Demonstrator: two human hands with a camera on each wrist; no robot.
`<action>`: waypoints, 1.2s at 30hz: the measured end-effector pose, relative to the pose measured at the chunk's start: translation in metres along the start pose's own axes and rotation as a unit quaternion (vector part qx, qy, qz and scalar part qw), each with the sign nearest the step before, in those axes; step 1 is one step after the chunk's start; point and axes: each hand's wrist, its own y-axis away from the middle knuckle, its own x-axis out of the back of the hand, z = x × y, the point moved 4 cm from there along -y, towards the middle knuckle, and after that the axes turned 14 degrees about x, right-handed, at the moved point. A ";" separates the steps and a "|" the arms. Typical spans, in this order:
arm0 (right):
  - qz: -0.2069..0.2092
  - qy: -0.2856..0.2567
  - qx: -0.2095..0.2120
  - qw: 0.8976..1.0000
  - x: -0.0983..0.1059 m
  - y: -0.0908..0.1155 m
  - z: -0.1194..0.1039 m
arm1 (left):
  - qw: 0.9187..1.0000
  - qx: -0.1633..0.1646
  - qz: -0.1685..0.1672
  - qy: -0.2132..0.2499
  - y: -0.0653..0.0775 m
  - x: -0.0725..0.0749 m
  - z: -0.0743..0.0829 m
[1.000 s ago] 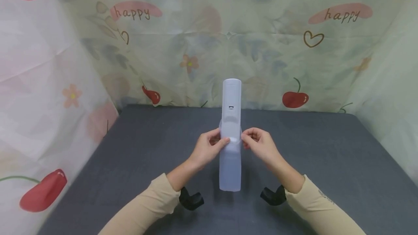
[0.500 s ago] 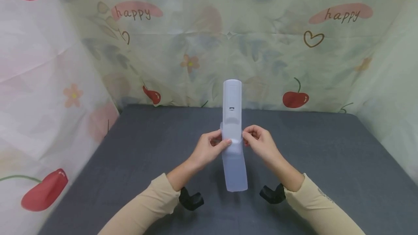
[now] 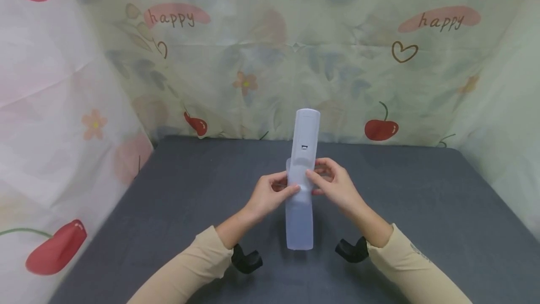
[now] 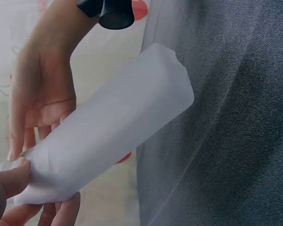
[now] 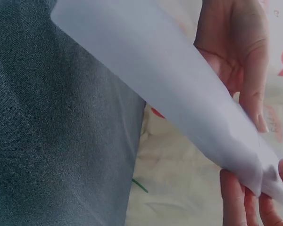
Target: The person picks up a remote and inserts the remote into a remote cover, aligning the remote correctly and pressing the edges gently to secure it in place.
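Above the counter [image 3: 190,182], well clear of its surface, the person holds a slim white device [image 3: 304,154], its lower part apparently inside a cloudy sleeve [image 3: 299,233]. The left hand [image 3: 270,192] pinches at what looks like the sleeve's mouth, thumb in front and fingers behind. Just beside and slightly higher, the right hand [image 3: 335,184] grips the device, its thumb on the front. How deep the device sits I can't tell from here.

Its top leans a little to the person's right, out of line with the sleeve, so I'd straighten it before working the two parts any further. A firm left pinch at the mouth and small, even moves on both sides should serve best; forcing one edge could bunch the sleeve, which looks soft.
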 end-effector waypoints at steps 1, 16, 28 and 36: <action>0.002 0.002 0.000 1.000 0.000 0.000 0.000 | 1.000 0.000 -0.003 0.001 0.000 0.000 0.000; 0.063 -0.010 -0.005 0.998 0.009 -0.003 -0.002 | 0.994 0.086 0.013 0.070 -0.004 0.009 -0.003; -0.004 -0.001 0.028 1.000 0.009 -0.008 0.000 | 0.993 0.068 0.046 0.085 -0.001 0.007 -0.003; -0.037 -0.003 0.033 0.999 0.008 -0.009 0.000 | 0.992 0.074 0.059 0.078 -0.001 0.007 -0.005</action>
